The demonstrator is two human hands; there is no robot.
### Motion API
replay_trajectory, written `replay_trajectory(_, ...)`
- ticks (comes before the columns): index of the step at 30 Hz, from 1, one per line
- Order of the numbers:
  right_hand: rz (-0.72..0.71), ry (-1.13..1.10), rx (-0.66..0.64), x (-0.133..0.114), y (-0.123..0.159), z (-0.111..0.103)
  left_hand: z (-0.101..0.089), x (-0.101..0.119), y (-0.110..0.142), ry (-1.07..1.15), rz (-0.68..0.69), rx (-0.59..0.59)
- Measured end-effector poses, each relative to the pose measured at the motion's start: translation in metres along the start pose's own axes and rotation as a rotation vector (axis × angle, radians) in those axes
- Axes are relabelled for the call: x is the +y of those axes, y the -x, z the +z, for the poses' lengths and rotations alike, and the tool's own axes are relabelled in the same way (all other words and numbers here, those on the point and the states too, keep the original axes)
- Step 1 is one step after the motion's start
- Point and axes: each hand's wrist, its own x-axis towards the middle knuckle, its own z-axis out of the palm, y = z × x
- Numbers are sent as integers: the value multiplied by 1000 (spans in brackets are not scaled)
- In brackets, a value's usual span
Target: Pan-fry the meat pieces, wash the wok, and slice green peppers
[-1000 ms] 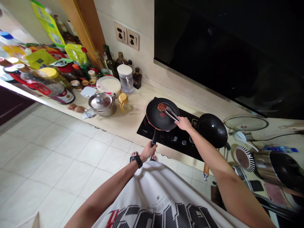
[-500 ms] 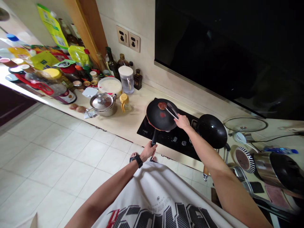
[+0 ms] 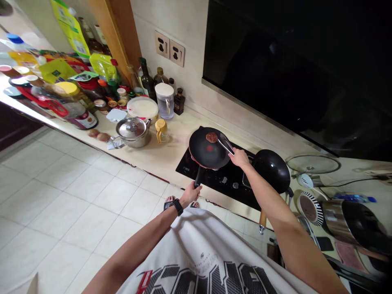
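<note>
A black frying pan [image 3: 206, 151] sits on the black cooktop [image 3: 226, 181]. My left hand [image 3: 190, 194], with a dark watch on its wrist, is closed round the pan's handle at the counter's front edge. My right hand [image 3: 239, 157] grips metal tongs [image 3: 225, 143] whose tips reach a small browned piece of meat [image 3: 211, 137] at the far side of the pan. Whether the tongs pinch the meat or only touch it is unclear.
A black wok [image 3: 271, 169] stands right of the pan. Left on the counter are a lidded steel pot [image 3: 132, 131], a yellow-lidded jar [image 3: 160, 130], a clear jug [image 3: 164, 100] and several bottles and packets. A range hood [image 3: 294, 65] hangs overhead. Cookware crowds the right counter.
The view has drifted slightly. The tongs stay at the meat, which has shifted a little toward the pan's far edge. My left hand keeps its hold on the handle.
</note>
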Motion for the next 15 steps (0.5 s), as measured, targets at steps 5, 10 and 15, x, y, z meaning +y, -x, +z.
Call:
replay_trajectory(5, 33, -211, 27, 14, 4, 4, 0, 0, -1, -2, 2, 4)
replay_trajectory(10, 49, -379, 14, 26, 18, 15, 0, 0, -1, 17, 6, -4)
replay_trajectory(15, 32, -213, -12, 15, 29, 19, 0, 1, 0, -2, -1, 4)
